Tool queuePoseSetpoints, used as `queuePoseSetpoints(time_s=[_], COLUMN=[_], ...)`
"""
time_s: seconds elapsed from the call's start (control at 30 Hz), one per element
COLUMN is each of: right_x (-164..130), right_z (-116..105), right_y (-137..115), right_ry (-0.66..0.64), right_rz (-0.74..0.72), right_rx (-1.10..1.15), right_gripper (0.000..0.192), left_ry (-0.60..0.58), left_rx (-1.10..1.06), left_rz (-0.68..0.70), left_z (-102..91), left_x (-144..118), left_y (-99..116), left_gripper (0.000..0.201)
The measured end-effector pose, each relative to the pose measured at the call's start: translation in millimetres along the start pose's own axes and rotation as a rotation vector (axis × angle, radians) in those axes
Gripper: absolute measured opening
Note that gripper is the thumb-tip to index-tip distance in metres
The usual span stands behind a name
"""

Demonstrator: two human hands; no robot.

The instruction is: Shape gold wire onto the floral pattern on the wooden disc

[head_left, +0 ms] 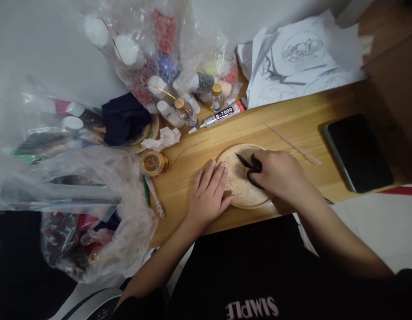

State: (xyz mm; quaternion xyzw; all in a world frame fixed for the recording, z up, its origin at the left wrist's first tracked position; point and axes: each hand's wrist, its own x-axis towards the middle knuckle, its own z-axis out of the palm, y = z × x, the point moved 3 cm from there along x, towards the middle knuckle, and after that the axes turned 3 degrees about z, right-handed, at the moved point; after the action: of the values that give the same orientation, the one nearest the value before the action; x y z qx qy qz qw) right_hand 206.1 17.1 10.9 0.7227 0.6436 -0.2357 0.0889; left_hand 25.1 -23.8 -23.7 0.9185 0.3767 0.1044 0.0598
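A round, pale disc [237, 194] with a wooden-looking rim and a drawn line pattern lies on the wooden table. My left hand [208, 195] rests flat at its left edge, fingers stretched out and holding nothing. Above the right part of the disc, my right hand [281, 175] is closed around a pair of black-handled scissors [254, 168]. Their dark tip points left and up over the pattern; I cannot tell whether it touches the surface. A spool of golden thread [154, 163] stands left of my left hand, with a loose strand trailing from it.
A B-7000 glue tube [224, 113] and small bottles [186, 113] stand behind. Bead-filled plastic bags [164, 33] crowd the back left; another bag [126, 240] hangs at the left edge. A thin stick [292, 144], a phone [357, 153] and drawn sheets [299, 49] lie right.
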Motion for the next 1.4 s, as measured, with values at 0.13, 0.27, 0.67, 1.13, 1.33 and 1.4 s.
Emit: queuePoseSetpoints(time_s=[0.13,0.27,0.67,1.13,1.33,1.4], right_x=[-0.6,-0.2,0.6,-0.9,-1.3,-1.5], right_z=[-0.7,0.2,0.8,0.3,1.8,2.0], right_y=[-1.0,-1.1,-0.2,-0.9,0.1,0.1], right_ry=[-0.021,-0.008,-0.026,0.001,0.021,0.025], right_rz=[0.01,0.003,0.018,-0.009,-0.016,-0.017], right_rx=[-0.012,-0.014,-0.013,-0.017,0.019,0.034], right_gripper=[0.018,0.018,0.021,0.02,0.017,0.017], left_ry=[0.014,0.01,-0.014,-0.03,-0.082,-0.094], left_rx=[-0.032,-0.012,-0.022,0.107,0.108,0.104], left_rz=[-0.016,-0.014,-0.011,0.072,0.093,0.093], left_z=[1.9,1.7,0.2,-5.2,-4.2,-3.6], left_x=[-1.0,0.1,-0.3,5.8,8.6,8.2], left_y=[-1.7,-0.8,-1.3,-0.6,-4.0,-4.5], left_gripper=[0.057,0.057,0.062,0.06,0.063,0.063])
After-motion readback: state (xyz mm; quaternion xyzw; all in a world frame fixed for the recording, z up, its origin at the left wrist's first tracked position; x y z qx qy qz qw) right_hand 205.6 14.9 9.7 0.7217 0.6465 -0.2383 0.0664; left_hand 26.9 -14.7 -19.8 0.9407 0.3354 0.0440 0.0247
